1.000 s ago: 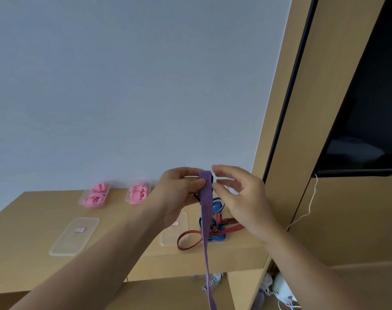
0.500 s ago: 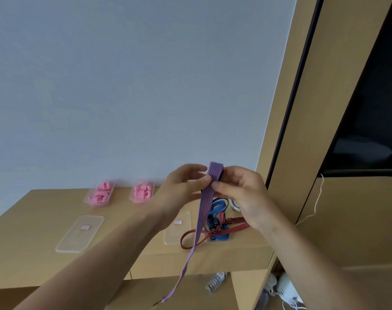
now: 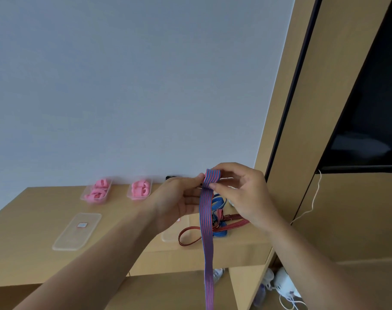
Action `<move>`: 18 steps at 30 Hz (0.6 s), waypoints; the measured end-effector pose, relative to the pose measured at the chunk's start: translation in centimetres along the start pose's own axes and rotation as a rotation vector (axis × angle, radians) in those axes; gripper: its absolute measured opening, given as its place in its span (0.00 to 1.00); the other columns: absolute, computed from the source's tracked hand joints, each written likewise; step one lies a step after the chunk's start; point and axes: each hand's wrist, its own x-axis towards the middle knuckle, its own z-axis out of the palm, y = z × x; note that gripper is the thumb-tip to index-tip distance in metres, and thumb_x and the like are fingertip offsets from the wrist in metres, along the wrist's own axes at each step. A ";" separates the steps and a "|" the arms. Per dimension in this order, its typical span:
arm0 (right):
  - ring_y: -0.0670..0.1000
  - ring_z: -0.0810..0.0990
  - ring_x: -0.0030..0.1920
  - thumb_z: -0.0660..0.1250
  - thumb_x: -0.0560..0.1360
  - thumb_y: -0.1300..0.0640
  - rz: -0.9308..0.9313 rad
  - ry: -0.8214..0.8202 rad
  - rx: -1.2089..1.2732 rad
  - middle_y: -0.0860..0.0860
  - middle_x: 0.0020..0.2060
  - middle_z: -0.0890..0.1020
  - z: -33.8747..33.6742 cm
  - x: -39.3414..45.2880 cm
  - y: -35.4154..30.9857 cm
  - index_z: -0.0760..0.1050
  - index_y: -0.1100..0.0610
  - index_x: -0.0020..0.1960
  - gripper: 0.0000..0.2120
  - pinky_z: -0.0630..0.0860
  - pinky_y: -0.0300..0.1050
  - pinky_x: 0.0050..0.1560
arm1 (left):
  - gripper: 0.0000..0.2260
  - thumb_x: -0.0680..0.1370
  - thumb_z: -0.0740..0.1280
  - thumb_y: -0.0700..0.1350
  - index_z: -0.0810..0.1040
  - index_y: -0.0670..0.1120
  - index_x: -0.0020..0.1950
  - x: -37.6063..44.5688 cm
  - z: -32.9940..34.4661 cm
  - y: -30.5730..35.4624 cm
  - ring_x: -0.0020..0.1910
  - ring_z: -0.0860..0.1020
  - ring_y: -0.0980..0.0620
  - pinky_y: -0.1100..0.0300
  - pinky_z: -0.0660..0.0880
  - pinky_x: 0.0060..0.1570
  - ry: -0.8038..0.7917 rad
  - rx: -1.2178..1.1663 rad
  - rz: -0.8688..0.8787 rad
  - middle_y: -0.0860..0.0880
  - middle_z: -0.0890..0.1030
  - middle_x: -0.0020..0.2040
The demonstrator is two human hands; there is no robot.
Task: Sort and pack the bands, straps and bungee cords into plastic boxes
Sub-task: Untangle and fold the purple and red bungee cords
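A long flat strap striped blue and red (image 3: 207,222) hangs from both hands above the wooden desk (image 3: 27,249). Its top end is folded into a small roll between my hands. My left hand (image 3: 179,198) pinches that roll from the left, and my right hand (image 3: 242,193) pinches it from the right with thumb and fingertips. The strap's tail drops past the desk's front edge and out of view at the bottom. Behind it on the desk lie a blue strap (image 3: 218,202) and a red strap (image 3: 204,233), tangled together.
Two clear plastic boxes with pink bands (image 3: 96,191) (image 3: 140,187) stand at the back by the wall. One clear lid (image 3: 77,231) lies left of my arm, another lid (image 3: 171,236) partly under it. A wooden panel and a dark screen stand to the right. Bottles and a white cable lie under the desk.
The strap's folded top has grown into a thicker roll between my fingers. The tail swung left half a second ago and now hangs straight down again.
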 end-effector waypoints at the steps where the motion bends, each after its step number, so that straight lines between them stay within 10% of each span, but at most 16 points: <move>1: 0.51 0.87 0.49 0.75 0.70 0.69 -0.031 0.003 -0.048 0.48 0.45 0.87 -0.1 -0.1 0.1 0.84 0.46 0.48 0.18 0.81 0.45 0.51 | 0.10 0.78 0.68 0.45 0.88 0.42 0.49 0.1 0.0 0.0 0.44 0.85 0.45 0.56 0.82 0.42 0.001 -0.025 -0.004 0.39 0.85 0.49; 18: 0.51 0.84 0.55 0.67 0.70 0.80 -0.331 -0.010 -0.451 0.55 0.52 0.85 0.0 -1.2 0.6 0.87 0.60 0.46 0.18 0.80 0.48 0.56 | 0.12 0.77 0.64 0.30 0.83 0.34 0.57 1.1 -0.2 0.5 0.48 0.85 0.41 0.57 0.82 0.45 0.031 0.007 0.095 0.35 0.85 0.53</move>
